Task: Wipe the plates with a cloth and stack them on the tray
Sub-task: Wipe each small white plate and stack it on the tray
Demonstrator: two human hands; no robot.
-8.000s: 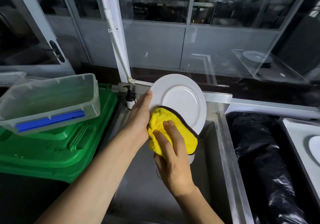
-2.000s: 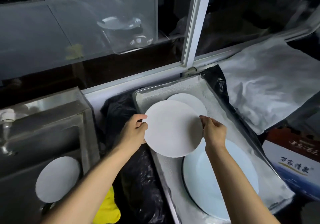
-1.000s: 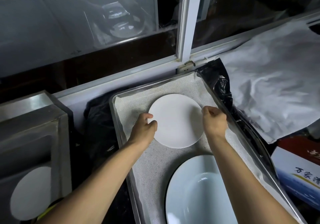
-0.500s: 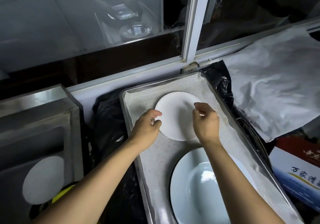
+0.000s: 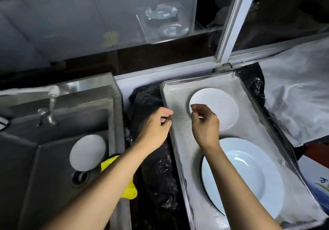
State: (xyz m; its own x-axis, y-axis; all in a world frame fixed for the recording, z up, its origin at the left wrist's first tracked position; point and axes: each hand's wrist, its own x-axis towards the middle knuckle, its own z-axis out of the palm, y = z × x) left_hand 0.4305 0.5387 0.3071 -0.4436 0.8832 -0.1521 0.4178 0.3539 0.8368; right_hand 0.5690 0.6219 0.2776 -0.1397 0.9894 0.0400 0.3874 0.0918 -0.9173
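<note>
- Starting at the left, I see a steel sink (image 5: 44, 167) with a tap (image 5: 51, 103) at its far wall; one white plate (image 5: 87, 152) lies in the basin just beyond the drain hole.
- At the sink's right edge sits the yellow cloth (image 5: 130, 189), partly hidden under the left forearm and held by neither hand.
- Between sink and tray lies crumpled black plastic (image 5: 154, 172).
- My view has the left hand (image 5: 156, 124) hanging over that plastic, just at the tray's left rim, its fingers loosely curled with nothing in them.
- The metal tray (image 5: 179, 158) is lined with a pale mesh mat and holds two plates.
- The right hand (image 5: 204, 124) hovers over the tray with thumb and fingers bent inwards and no grip on anything; it overlaps the near left edge of the small plate, and I cannot tell whether it touches.
- The small white plate (image 5: 220, 108) lies flat at the tray's far end.
- A large white plate (image 5: 252, 176) with a dark rim fills the near end, just beside the small one.
- Right of the tray lie a white plastic sheet (image 5: 299, 96) and a printed box (image 5: 316, 174).
</note>
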